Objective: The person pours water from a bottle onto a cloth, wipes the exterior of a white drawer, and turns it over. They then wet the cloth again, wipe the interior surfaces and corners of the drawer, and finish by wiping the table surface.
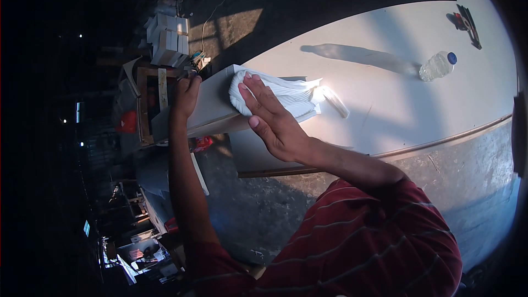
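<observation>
My right hand (272,121) lies flat, fingers spread, pressing a crumpled white cloth (294,94) onto a long pale board (212,111). One end of the board rests on a large white tabletop (385,104); the other end sticks out past the table edge. My left hand (187,94) grips that free end of the board, with the arm stretched out along its lower side. Beside the cloth a small white stick-like piece (336,102) lies on the table in sunlight.
A clear plastic bottle with a blue cap (438,66) stands on the table, throwing a long shadow. A red and black object (465,22) sits near the far edge. Stacked white blocks (168,38), wooden frames and clutter fill the dark area beyond the board, above a concrete floor (247,209).
</observation>
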A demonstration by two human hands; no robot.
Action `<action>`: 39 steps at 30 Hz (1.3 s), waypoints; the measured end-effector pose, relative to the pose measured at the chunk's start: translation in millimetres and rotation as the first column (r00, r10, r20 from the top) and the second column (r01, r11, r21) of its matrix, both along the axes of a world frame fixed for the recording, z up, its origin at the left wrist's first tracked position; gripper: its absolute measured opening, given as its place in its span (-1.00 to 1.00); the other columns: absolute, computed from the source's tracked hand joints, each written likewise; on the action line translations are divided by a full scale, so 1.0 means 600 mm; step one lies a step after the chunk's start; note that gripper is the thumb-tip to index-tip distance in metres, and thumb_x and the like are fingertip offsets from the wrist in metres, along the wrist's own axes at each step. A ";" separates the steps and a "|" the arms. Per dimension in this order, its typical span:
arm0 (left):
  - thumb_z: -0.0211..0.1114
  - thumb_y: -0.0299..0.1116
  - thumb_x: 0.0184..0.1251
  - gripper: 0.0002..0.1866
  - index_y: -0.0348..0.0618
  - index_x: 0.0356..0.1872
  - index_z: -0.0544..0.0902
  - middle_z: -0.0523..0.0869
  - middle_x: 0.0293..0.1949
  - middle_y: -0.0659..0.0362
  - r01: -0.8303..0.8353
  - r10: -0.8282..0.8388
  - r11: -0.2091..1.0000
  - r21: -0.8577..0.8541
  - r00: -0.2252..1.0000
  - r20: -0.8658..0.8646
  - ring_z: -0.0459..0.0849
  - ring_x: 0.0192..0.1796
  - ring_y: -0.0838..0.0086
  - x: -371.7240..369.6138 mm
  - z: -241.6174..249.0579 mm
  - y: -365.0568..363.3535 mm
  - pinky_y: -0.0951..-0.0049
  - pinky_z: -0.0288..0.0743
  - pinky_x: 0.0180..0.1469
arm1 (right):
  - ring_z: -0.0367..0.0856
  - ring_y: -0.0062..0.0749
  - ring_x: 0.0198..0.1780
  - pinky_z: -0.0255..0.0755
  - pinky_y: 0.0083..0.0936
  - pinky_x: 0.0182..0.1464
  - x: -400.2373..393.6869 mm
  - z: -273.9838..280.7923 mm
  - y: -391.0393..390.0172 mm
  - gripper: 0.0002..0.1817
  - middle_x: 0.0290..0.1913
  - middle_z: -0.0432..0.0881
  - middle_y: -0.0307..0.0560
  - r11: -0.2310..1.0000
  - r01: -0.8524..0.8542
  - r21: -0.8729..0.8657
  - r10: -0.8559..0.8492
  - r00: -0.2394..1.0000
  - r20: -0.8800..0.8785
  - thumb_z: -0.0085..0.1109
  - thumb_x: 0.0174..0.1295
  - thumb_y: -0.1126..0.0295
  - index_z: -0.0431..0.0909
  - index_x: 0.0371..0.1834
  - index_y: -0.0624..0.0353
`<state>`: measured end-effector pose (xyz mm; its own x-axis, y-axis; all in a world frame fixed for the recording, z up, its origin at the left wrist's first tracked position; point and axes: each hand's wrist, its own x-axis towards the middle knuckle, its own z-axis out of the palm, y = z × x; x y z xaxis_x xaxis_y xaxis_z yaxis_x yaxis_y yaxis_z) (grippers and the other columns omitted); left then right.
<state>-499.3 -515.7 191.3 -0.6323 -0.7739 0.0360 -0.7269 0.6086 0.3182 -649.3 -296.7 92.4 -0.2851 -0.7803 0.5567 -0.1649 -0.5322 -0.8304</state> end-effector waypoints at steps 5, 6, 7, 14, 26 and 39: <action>0.05 -0.13 0.35 -0.55 -0.41 -0.52 0.52 0.51 -0.65 -0.08 -0.077 0.077 0.997 -0.004 0.987 0.139 0.58 -0.52 0.31 -0.003 0.003 -0.002 0.24 0.33 -0.36 | -0.19 0.10 0.54 -0.23 -0.17 0.51 -0.032 0.008 -0.052 -0.44 0.52 -0.08 0.15 0.999 0.015 0.044 -0.019 0.996 0.090 -0.34 0.50 0.14 0.02 0.50 0.09; 0.04 -0.13 0.35 -0.54 -0.41 -0.52 0.52 0.51 -0.65 -0.08 -0.054 0.054 0.999 -0.005 0.994 0.093 0.58 -0.51 0.31 -0.003 0.002 0.004 0.24 0.33 -0.35 | -0.19 0.10 0.54 -0.24 -0.17 0.51 -0.026 0.006 -0.046 -0.43 0.52 -0.06 0.16 0.998 0.018 0.053 -0.022 0.997 0.077 -0.37 0.50 0.11 0.01 0.50 0.10; 0.04 -0.13 0.36 -0.54 -0.41 -0.51 0.53 0.51 -0.65 -0.07 -0.031 0.032 0.999 -0.007 0.998 0.047 0.58 -0.51 0.32 -0.003 0.001 0.005 0.24 0.32 -0.35 | -0.19 0.10 0.54 -0.24 -0.17 0.51 -0.014 0.002 -0.031 -0.43 0.52 -0.06 0.16 0.999 0.023 0.048 -0.026 0.997 0.075 -0.37 0.50 0.11 0.01 0.50 0.10; 0.03 -0.13 0.40 -0.53 -0.40 -0.55 0.48 0.43 -0.70 0.18 -0.052 0.053 0.998 -0.039 0.998 0.028 0.40 -0.51 0.61 -0.021 0.015 0.039 0.33 0.27 -0.39 | -0.14 0.01 0.54 -0.26 -0.26 0.51 -0.018 -0.083 -0.042 -0.43 0.50 0.02 0.17 0.997 0.026 0.070 -0.038 0.983 0.177 -0.43 0.51 0.13 0.02 0.48 0.21; 0.06 -0.12 0.37 -0.51 -0.35 -0.63 0.53 0.50 -0.71 0.18 -0.065 0.066 0.997 -0.036 0.997 0.027 0.46 -0.58 0.52 0.008 0.007 0.007 0.35 0.25 -0.43 | -0.23 -0.15 0.56 -0.29 -0.42 0.52 0.010 -0.310 -0.016 -0.35 0.54 -0.07 0.07 0.890 -0.145 0.432 -0.125 0.833 0.538 -0.54 0.50 0.01 -0.04 0.50 0.23; 0.05 -0.12 0.36 -0.55 -0.36 -0.52 0.51 0.52 -0.63 0.17 -0.108 0.108 0.994 -0.001 0.994 0.021 0.46 -0.51 0.49 0.030 0.011 0.048 0.36 0.28 -0.37 | 0.15 0.09 0.38 -0.05 -0.20 0.44 0.034 -0.322 0.005 -0.41 0.47 0.14 0.06 0.799 0.048 0.599 -0.277 0.914 0.297 -0.45 0.47 0.09 0.11 0.47 0.14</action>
<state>-481.1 -486.6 198.2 -0.5456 -0.8377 0.0239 -0.7947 0.5263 0.3024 -629.1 -293.9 -100.7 -0.5223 -0.8414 -0.1386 0.1593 0.0633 -0.9852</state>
